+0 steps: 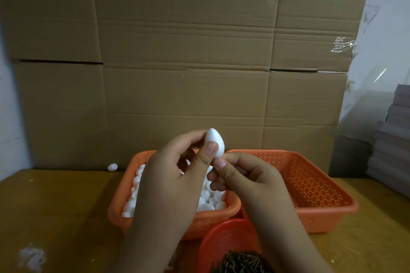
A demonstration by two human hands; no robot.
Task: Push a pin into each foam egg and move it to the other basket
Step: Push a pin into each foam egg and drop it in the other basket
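My left hand (175, 175) pinches a white foam egg (215, 142) between thumb and fingers, pointed end up, above the baskets. My right hand (248, 175) has its thumb and fingertips pressed together at the egg's lower end; any pin there is hidden by the fingers. Below my hands, the left orange basket (124, 195) holds several white foam eggs (208, 199). The right orange basket (315, 182) shows no eggs in its visible part. A small red basket (224, 237) at the front holds several dark pins (241, 261).
One loose foam egg (112, 166) lies on the wooden table (55, 210) by the cardboard wall (186, 62). White foam crumbs (32, 257) sit at the front left. A stack of grey boxes (392, 137) stands at the right.
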